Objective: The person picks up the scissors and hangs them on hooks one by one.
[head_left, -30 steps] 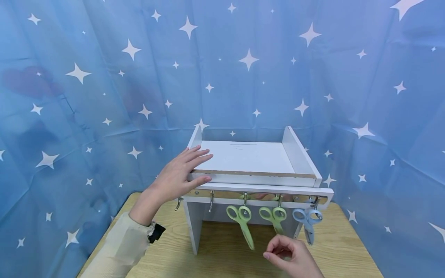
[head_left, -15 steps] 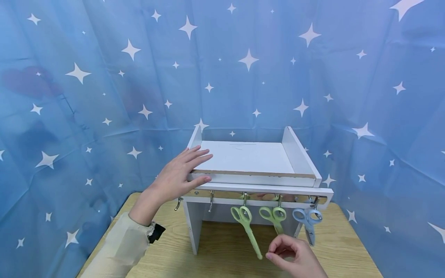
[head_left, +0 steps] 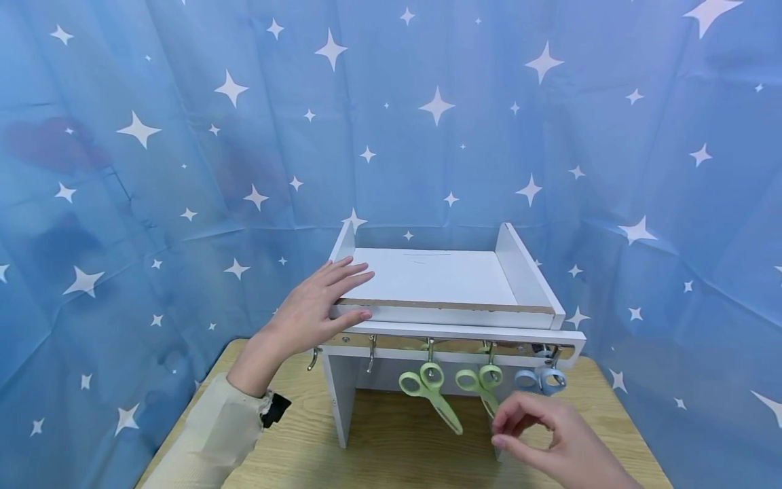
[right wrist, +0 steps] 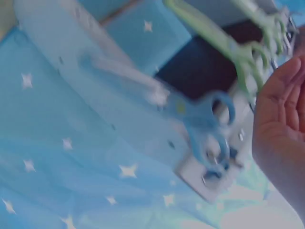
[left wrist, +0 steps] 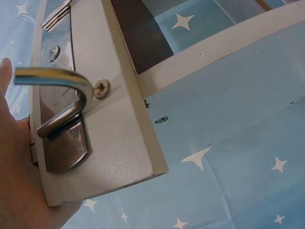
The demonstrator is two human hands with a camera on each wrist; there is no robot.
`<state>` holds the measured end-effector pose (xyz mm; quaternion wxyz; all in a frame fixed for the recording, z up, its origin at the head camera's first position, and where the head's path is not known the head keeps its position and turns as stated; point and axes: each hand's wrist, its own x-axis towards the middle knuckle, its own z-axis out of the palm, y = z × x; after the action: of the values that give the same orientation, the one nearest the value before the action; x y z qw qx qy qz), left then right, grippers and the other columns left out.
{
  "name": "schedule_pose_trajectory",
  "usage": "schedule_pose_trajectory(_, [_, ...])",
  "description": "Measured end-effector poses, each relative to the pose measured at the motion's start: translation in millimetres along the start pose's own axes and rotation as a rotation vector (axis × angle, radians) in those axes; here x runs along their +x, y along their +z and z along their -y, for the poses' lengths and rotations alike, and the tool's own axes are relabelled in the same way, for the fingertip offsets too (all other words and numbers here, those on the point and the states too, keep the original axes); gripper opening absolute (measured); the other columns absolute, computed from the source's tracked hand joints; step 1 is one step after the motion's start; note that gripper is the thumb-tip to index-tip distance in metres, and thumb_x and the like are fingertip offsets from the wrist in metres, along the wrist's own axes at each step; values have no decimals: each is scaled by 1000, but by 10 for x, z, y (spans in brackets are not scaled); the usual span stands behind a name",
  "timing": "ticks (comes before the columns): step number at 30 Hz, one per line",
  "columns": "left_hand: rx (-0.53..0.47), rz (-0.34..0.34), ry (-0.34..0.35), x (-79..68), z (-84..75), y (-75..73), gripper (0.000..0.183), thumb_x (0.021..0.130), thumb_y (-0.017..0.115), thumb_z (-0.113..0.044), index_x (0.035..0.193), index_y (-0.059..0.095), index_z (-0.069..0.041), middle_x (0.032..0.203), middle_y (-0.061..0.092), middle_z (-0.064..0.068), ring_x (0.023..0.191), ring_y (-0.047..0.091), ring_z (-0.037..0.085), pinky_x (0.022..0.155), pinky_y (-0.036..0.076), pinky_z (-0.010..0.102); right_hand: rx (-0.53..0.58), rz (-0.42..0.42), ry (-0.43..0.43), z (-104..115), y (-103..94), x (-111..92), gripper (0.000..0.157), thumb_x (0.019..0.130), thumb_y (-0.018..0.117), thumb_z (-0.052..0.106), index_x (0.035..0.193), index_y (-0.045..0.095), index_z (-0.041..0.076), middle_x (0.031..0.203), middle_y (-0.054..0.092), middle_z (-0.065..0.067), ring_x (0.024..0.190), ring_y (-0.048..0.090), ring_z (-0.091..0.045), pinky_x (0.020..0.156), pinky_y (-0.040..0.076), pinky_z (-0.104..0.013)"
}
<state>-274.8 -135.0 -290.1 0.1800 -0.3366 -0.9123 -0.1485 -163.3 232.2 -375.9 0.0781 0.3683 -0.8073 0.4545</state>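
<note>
My left hand (head_left: pixel 311 305) rests on the front left corner of a white wooden stand (head_left: pixel 440 316), fingers spread over its top board and thumb along the front. Below it, a metal hook rail (head_left: pixel 397 345) runs along the front, and the left wrist view shows one bent hook (left wrist: pixel 62 76) up close. Green scissors (head_left: pixel 447 411) hang from a middle hook; a second green pair (head_left: pixel 481 388) hangs to their right. Blue scissors (right wrist: pixel 190 109) hang on the rightmost hook, blades hidden behind my right hand (head_left: pixel 559 435) in the head view. That hand's fingers are loosely curled, holding nothing.
The stand sits on a wooden table (head_left: pixel 293 441), with raised side panels (head_left: pixel 531 272) at its top. A free hook (head_left: pixel 371 353) is left of the scissors. Behind hangs a blue curtain (head_left: pixel 391 136) with white stars.
My right hand has moved right and slightly up, now in front of the blue scissors. The left green scissors swing on their hook. My left hand stays put.
</note>
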Motion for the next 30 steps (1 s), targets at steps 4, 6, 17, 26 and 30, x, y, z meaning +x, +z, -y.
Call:
schedule_pose_trajectory(4, [-1,1,1,-1,5,6,65,95,61,-49,152,44,-23,158,42,1,154,27,23,128,20,46,-42,-36,-171,86,-147,76,39,81,74,-11,103,65,19,90,67,7,77,63,-4,64,54,-18])
schedule_pose_trajectory(6, [4,-2,6,-1,12,11,65,95,60,-50,152,44,-22,158,43,1,153,27,23,128,20,46,-73,-59,-265,126,-221,130,43,76,76,-14,105,66,17,91,67,6,78,63,-3,66,53,-16])
schedule_pose_trajectory(17, [11,-4,11,-1,23,18,65,96,58,-53,152,44,-24,158,42,0,153,27,22,128,20,45,-152,-144,-602,356,-660,526,29,88,75,8,111,69,-10,117,73,-7,111,67,-8,99,49,-12])
schedule_pose_trajectory(26, [4,-2,11,1,19,14,64,96,59,-51,152,44,-23,158,42,0,153,27,22,128,19,45,-345,-161,-584,285,-841,721,44,94,71,28,117,69,-9,128,68,-11,130,57,-12,113,40,-19])
schedule_pose_trajectory(30, [3,0,12,3,15,12,64,96,59,-51,152,45,-23,158,42,1,153,27,23,128,19,45,-385,-167,-601,140,-884,792,49,94,70,33,119,67,-9,130,67,-13,133,56,-15,116,39,-21])
